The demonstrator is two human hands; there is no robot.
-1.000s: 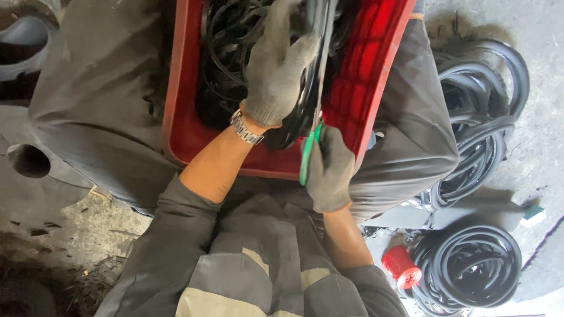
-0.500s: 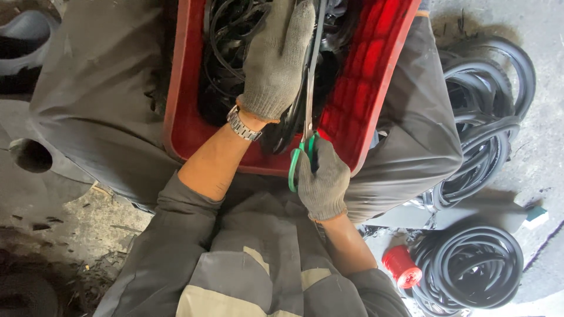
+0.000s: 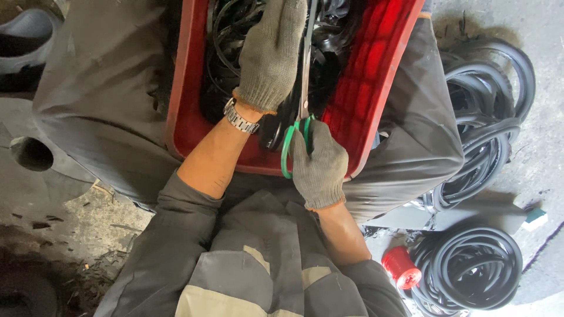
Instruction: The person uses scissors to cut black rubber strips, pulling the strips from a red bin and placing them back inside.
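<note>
Both hands wear knitted grey work gloves with a fine ribbed weave and a thin orange trim at the cuff edge. The left glove (image 3: 271, 56) is longer in view, its cuff ending just above a silver metal watch (image 3: 238, 117) with a linked band on the wrist. The right glove (image 3: 320, 167) shows the same orange hem at the wrist. Below the gloves both forearms are bare. The sleeves (image 3: 170, 235) are dark grey cloth, pushed up and bunched near the elbows. Between the arms, below the hands, the jacket front is the same grey with paler beige panels (image 3: 217, 296) and stitched seams.
</note>
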